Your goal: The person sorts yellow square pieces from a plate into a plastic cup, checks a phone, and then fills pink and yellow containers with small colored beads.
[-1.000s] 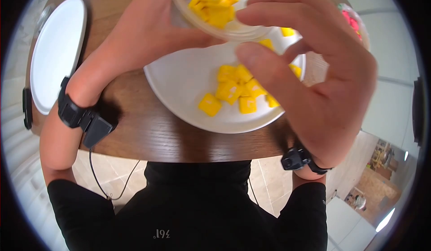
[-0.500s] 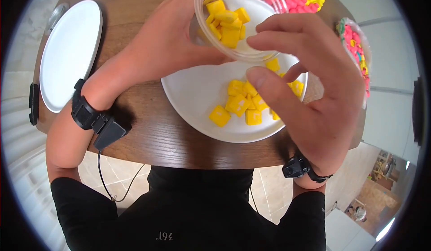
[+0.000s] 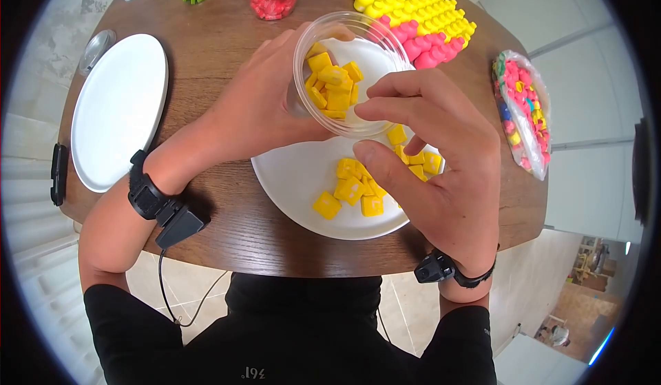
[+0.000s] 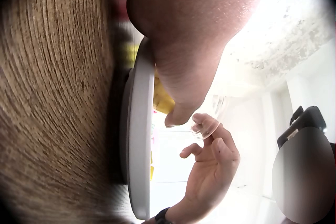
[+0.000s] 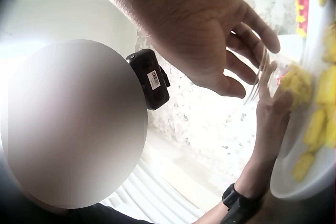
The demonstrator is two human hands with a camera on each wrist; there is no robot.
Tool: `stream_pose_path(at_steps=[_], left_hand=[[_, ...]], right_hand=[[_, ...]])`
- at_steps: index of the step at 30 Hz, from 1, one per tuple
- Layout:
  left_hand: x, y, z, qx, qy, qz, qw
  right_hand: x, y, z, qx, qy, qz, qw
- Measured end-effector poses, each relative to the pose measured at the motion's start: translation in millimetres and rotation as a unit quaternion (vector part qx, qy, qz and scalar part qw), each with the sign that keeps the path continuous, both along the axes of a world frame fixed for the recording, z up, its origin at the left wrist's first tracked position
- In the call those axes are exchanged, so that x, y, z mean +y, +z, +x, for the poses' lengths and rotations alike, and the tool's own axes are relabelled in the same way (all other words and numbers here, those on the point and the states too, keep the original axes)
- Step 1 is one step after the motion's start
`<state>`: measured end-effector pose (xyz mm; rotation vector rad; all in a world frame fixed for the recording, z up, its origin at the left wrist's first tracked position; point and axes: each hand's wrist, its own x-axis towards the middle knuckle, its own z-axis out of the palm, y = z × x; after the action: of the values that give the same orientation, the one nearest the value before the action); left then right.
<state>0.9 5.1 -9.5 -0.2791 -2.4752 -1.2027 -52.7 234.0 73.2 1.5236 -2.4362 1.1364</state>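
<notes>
Head view alone: white-marked tiles (image 3: 350,191)

The table (image 3: 206,61) looks like wood, its grain showing under a soft sheen. The cup (image 3: 330,125) is clear, smooth, glossy plastic with a ridged rim; the yellow pieces (image 3: 349,191) look like plastic, smooth and faintly shiny. The round plate (image 3: 292,199) and oval plate (image 3: 120,113) have a smooth, low-gloss white surface, material uncertain. The bag (image 3: 540,158) is thin, crinkled, see-through plastic. The shirt (image 3: 296,330) is matt black cloth, and the floor (image 3: 406,306) looks like smooth tile
</notes>
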Motion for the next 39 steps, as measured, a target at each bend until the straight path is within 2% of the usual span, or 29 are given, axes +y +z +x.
stream_pose_path(at_steps=[6,8,12,14,15,17,18,20,39], left_hand=[[1.1,-0.4,2.3,0.002,0.009,0.005,1.0],[0.5,-0.9,2.1,0.002,0.015,0.011,1.0],[2.0,6.2,3.4,0.004,0.015,0.004,1.0],[2.3,8.9,4.5,-0.01,0.02,0.002,1.0],[1.7,8.6,4.5,0.0,0.019,0.001,1.0],[2.0,6.9,3.7,0.013,0.014,0.0,1.0],[2.1,6.0,3.3,0.024,0.019,0.011,0.999],[2.6,4.1,2.1,0.036,0.022,0.021,0.999],[0.0,2.1,5.2,0.033,0.018,0.036,0.999]], right_hand=[[-2.4,-1.9,-1.0,0.006,0.006,-0.023,1.0],[-3.8,-2.2,-1.1,0.012,0.026,-0.085,0.996],[0.3,6.6,9.6,0.013,0.048,-0.076,0.996],[6.4,5.9,11.6,-0.081,0.084,0.065,0.991],[5.7,4.6,11.0,-0.081,0.084,0.064,0.991],[4.3,1.1,10.5,-0.05,0.098,0.209,0.972],[4.4,-0.7,9.9,-0.049,0.095,0.209,0.972],[4.8,-4.1,8.4,-0.024,0.099,0.279,0.955],[1.9,-8.4,8.3,-0.011,0.085,0.219,0.972]])
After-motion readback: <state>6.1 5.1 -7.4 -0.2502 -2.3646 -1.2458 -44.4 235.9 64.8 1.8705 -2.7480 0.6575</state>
